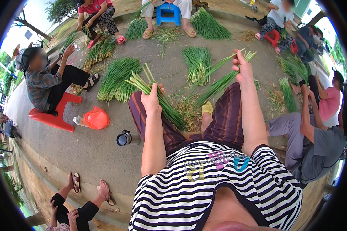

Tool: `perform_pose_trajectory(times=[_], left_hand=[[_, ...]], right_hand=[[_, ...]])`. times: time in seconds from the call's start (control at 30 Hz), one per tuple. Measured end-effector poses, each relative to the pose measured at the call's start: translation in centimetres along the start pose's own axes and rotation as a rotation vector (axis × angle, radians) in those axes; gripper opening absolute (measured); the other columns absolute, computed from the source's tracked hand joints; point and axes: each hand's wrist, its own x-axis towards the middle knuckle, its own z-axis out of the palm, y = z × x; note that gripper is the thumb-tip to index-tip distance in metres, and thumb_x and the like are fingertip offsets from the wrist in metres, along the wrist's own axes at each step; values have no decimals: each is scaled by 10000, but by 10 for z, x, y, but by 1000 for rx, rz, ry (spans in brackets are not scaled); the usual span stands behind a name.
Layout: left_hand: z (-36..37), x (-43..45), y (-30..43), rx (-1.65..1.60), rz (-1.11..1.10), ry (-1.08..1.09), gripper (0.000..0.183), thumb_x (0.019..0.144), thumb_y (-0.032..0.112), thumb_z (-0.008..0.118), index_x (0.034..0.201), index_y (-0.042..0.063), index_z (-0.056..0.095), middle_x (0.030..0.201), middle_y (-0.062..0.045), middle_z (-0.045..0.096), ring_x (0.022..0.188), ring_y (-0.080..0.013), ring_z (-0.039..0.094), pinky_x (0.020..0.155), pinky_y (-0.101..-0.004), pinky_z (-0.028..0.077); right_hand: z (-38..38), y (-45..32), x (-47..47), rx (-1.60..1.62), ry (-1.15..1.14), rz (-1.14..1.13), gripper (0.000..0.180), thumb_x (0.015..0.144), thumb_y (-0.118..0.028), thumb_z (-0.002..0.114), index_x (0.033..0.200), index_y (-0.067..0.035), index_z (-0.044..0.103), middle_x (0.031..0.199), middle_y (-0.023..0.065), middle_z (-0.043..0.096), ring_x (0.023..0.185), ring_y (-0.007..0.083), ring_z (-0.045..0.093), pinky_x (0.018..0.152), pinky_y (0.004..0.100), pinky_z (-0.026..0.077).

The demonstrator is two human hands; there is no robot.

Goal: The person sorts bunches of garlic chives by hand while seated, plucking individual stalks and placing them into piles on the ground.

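Observation:
My left hand (152,99) grips a bunch of long green chive-like stalks (173,114), pale cut ends up and green tips hanging over my left thigh. Raised higher, my right hand (243,68) is closed around a second bunch (219,89), its pale ends poking out above the fingers. A few stalks splay loosely from it to the left. Between my feet lies a heap of dry trimmings (190,114), partly hidden by the stalks. Beyond my knees, a neat pile of the same greens (198,65) rests on the pavement, with a larger pile (120,80) farther left.
A steel flask (124,138) stands by my left leg, near a red plastic bag (97,117) and a bottle (80,121). On a red stool (56,114) sits a person at left. Others sit around with greens, one close on my right (321,144).

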Motion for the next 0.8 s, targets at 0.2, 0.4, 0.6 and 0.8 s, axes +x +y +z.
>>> perform_pose_trajectory(times=[0.2,0.4,0.6,0.8], left_hand=[[21,-22,5,154,-28,-121,237,826,180,777,946,25,643,708,1,581,519,-76,502,468,-238,428],[38,-38,-5,431,-129,-294,279,802,196,795,958,-11,689,705,5,589,498,-56,457,455,-230,383],[38,-36,-19,482,-198,-393,320,790,183,800,991,-28,667,751,-46,649,481,-62,454,431,-226,367],[39,-36,-26,489,-179,-389,254,823,165,763,976,-12,667,783,-66,685,476,-52,463,432,-215,381]], right_hand=[[-5,1,1,63,42,5,266,913,-255,681,1074,-44,663,845,-20,579,633,30,488,443,171,313],[0,7,-5,63,43,33,261,913,-250,681,1070,-43,661,845,-16,579,627,31,485,444,172,313],[5,15,-10,54,6,52,247,909,-255,686,1046,-50,661,842,-18,577,625,33,484,445,173,313],[9,21,-13,51,5,64,243,905,-257,690,1036,-54,666,839,-20,575,631,34,484,445,173,312]])
